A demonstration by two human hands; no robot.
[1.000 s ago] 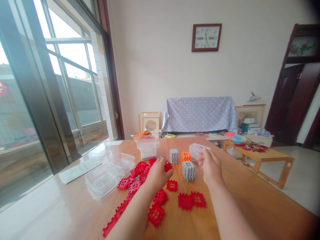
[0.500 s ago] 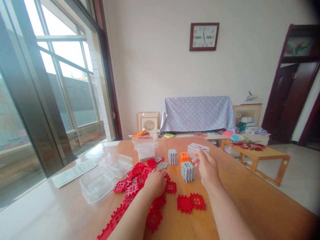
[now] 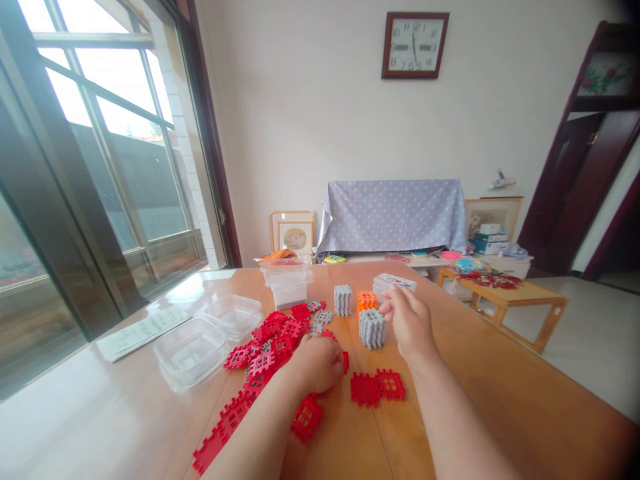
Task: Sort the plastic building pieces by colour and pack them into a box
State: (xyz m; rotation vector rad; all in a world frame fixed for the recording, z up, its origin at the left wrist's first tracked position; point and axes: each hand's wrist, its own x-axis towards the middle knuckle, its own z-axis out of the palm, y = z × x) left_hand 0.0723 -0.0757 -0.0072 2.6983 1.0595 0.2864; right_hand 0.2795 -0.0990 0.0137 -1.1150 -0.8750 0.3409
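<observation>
My left hand (image 3: 320,363) is bent over the right side of a heap of red interlocking building tiles (image 3: 263,363). Its fingers curl down onto one red building tile (image 3: 345,362), which shows only as a narrow edge past the knuckles. Fingertips pressed together, my right hand (image 3: 409,321) hovers just right of a stack of grey tiles (image 3: 373,329); anything in that pinch is hidden. Behind this stack stands an orange tile stack (image 3: 367,301), with another grey stack (image 3: 343,300) to its left. Two red tiles (image 3: 377,388) lie side by side between my forearms.
Clear plastic tubs (image 3: 190,353) lie left of the heap, beside a printed sheet (image 3: 143,333). Stacked clear containers (image 3: 287,283) stand behind the heap. A lidded box (image 3: 394,283) is beyond my right hand. A low wooden table (image 3: 530,303) stands farther right.
My left hand has moved right across the heap and now covers most of a red tile that lay exposed. My right hand stays beside the grey stack. The view has tilted down slightly.
</observation>
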